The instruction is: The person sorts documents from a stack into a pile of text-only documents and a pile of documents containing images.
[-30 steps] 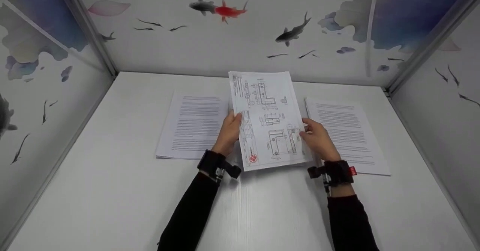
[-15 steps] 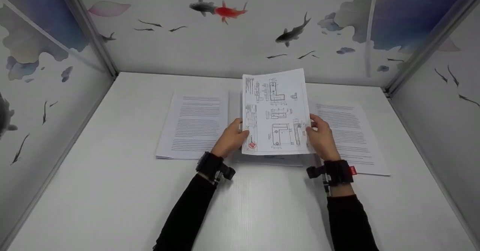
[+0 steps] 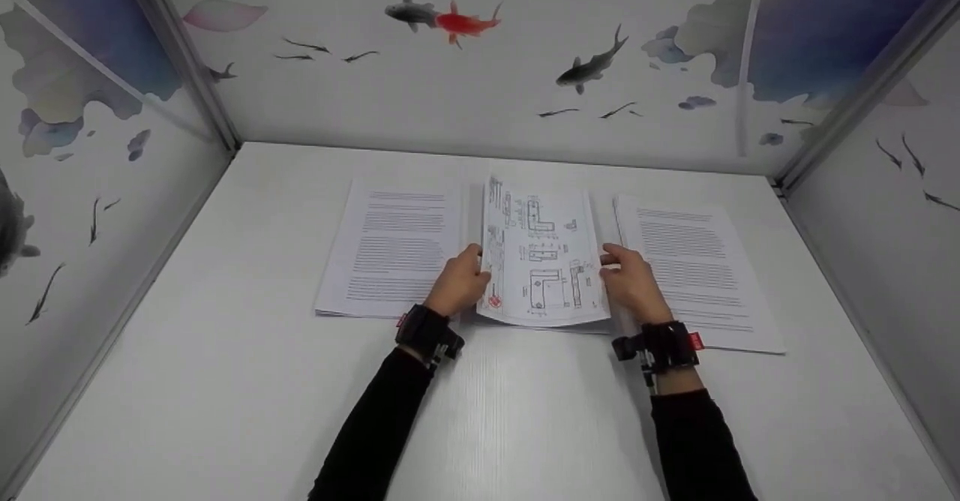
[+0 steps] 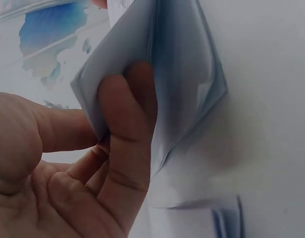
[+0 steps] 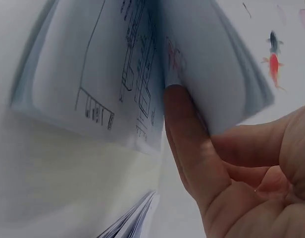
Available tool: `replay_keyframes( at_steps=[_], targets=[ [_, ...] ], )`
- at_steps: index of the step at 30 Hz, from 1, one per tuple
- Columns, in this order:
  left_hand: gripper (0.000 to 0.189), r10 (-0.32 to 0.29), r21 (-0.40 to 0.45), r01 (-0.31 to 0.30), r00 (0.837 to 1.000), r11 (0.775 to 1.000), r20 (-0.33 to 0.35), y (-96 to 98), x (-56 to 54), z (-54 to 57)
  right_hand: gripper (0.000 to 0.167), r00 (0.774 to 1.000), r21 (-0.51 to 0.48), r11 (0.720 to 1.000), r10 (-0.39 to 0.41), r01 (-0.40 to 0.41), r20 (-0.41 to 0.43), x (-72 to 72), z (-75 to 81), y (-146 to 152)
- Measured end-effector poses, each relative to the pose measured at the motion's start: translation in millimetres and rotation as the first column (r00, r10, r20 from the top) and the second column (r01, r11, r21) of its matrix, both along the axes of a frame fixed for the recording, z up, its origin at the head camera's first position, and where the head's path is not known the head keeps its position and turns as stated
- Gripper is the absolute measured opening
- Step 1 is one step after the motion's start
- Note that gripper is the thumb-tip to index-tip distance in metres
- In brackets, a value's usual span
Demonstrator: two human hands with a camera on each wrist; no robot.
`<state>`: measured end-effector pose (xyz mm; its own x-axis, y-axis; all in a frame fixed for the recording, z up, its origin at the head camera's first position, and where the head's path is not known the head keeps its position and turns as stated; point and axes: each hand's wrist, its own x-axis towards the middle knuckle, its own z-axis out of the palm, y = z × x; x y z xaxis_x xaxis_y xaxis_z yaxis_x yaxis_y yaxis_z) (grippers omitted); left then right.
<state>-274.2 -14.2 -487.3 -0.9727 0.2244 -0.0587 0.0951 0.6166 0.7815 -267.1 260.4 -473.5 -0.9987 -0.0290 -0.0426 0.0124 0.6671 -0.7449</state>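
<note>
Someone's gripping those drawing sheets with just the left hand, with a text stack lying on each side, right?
Not quite: the right hand grips the drawing sheets too, between thumb and fingers, as the right wrist view shows. The left hand does grip them, with a text stack on each side.

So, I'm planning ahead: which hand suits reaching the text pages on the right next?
Probably the right hand: it's nearer those text pages; the left hand is opposite, across the drawing. Both hands grip it.

Worktop is being viewed forward-down from the head; drawing sheets are being shared, close-up, by both wrist views.
</note>
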Motion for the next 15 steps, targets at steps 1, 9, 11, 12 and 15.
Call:
replay_keyframes(
  at_steps=[1,9,11,12,15],
  targets=[
    [0.039,0.000,-0.020,-0.001,1.000,1.000,-0.008,0.6,-0.1,-0.5,0.047,1.000,0.011,1.000,0.003,-0.003,0.000,0.5,-0.4,0.3],
    [0.025,-0.039,-0.072,0.034,0.997,0.997,-0.069,3.0,2.1,-2.4,0.046,0.997,0.089,0.996,-0.001,-0.005,0.076,2.1,-2.9,2.4],
    [0.023,-0.041,-0.107,0.033,0.997,0.994,-0.073,3.3,3.0,-2.3,0.045,0.997,0.105,0.994,0.004,-0.012,0.080,2.7,-2.9,2.4],
    [0.021,-0.039,-0.119,0.031,0.997,0.992,-0.067,3.5,3.2,-2.5,0.045,0.997,0.114,0.993,0.012,-0.021,0.080,3.1,-2.8,2.2],
    [0.017,-0.032,-0.153,0.024,0.998,0.988,-0.046,3.9,3.4,-2.8,0.043,0.996,0.142,0.989,0.037,-0.049,0.083,4.6,-1.2,1.0]
  ],
)
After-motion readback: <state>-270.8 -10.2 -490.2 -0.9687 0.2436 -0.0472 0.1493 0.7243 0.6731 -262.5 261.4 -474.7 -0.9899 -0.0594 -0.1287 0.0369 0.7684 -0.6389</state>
